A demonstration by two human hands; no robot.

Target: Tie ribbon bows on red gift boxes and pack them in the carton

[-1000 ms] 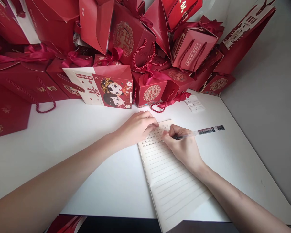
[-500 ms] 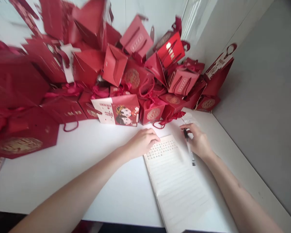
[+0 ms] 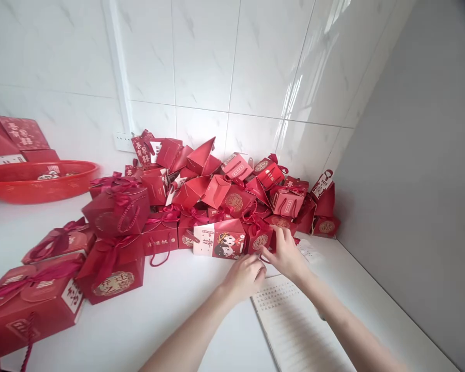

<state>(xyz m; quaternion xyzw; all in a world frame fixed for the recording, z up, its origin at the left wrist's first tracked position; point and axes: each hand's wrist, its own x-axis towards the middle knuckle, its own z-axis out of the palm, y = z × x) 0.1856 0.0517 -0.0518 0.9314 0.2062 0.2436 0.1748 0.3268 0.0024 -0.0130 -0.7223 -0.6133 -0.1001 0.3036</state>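
My left hand [image 3: 245, 277] rests at the top left corner of the lined notebook [image 3: 294, 328], its fingers curled in; what they hold, if anything, is hidden. Just right of it, my right hand [image 3: 289, 254] reaches to a small red gift box [image 3: 260, 241] with a round gold emblem, thumb and fingers apart at the box's right side. Rows of handwriting fill the notebook's upper part. A small dark tip [image 3: 322, 316] pokes out beside my right forearm, perhaps the pen. A white and red box with two cartoon faces [image 3: 228, 243] stands close to my left hand.
Red gift boxes [image 3: 217, 190] are heaped against the tiled wall [image 3: 201, 62]. Larger ribboned boxes [image 3: 112, 276] stand at the left. Behind them is a red plastic basket [image 3: 34, 186]. A grey panel [image 3: 403, 170] bounds the white table on the right.
The view has tilted up and turned left. My right hand has let go of the pen and moved left to the red box. My left hand has curled its fingers more.
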